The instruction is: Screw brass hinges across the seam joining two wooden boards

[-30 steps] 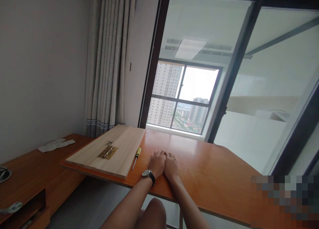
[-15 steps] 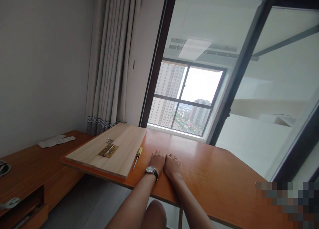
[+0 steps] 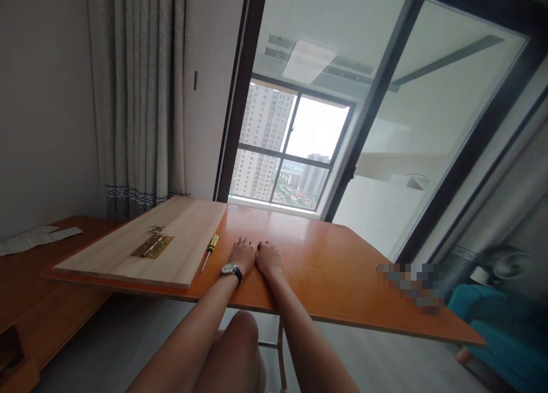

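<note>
Okay, cabinet cubby (image 3: pixel 9 343) too dark to read; screwdriver (image 3: pixel 212 244) lies beside and parallel to the wooden board (image 3: pixel 188 225) on the table (image 3: pixel 329 267), tip nearside, left hand (image 3: pixel 242 256) fingers slightly apart, right hand (image 3: pixel 269 258) curled (can't tell how tightly)

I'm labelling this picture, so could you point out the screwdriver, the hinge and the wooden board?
Screwdriver (image 3: pixel 212 245), head view: on its handle.
Hinge (image 3: pixel 153 246), head view: on its middle.
Wooden board (image 3: pixel 185 245), head view: on its bare top.
</note>
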Available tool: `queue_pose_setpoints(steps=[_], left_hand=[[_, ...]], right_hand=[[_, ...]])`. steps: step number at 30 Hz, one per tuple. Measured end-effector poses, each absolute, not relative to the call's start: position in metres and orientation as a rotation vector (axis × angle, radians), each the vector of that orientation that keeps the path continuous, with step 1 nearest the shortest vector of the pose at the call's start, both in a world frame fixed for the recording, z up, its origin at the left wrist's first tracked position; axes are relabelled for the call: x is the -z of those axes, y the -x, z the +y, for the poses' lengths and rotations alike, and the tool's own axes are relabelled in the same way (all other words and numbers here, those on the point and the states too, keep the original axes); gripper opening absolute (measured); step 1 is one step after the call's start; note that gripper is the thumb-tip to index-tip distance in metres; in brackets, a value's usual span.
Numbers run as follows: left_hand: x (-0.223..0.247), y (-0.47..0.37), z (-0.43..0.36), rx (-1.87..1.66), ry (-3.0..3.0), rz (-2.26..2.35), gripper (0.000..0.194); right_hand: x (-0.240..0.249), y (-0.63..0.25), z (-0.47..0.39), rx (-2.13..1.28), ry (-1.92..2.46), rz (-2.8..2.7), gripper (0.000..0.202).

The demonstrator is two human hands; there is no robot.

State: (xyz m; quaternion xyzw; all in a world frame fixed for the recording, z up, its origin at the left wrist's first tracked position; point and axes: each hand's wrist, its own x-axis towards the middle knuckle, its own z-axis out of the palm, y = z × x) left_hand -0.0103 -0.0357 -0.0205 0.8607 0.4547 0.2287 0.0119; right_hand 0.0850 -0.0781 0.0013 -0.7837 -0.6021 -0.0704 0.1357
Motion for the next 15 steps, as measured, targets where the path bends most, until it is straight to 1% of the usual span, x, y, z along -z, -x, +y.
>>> queue_pose_setpoints(steps=[2, 15], left_hand=[[0.0206, 0.0104, -0.0355, -0.714, -2.687, 1.428, 0.035], [0.0162, 0.0108, -0.0412, -0.709, -2.687, 1.439, 0.034]], right_hand=[[0.0003, -0.0864, -0.0769, 0.197, 2.269, -1.747, 0.036], [0.0035, -0.0905, -0.0738, 0.192, 2.233, -1.734, 0.035]])
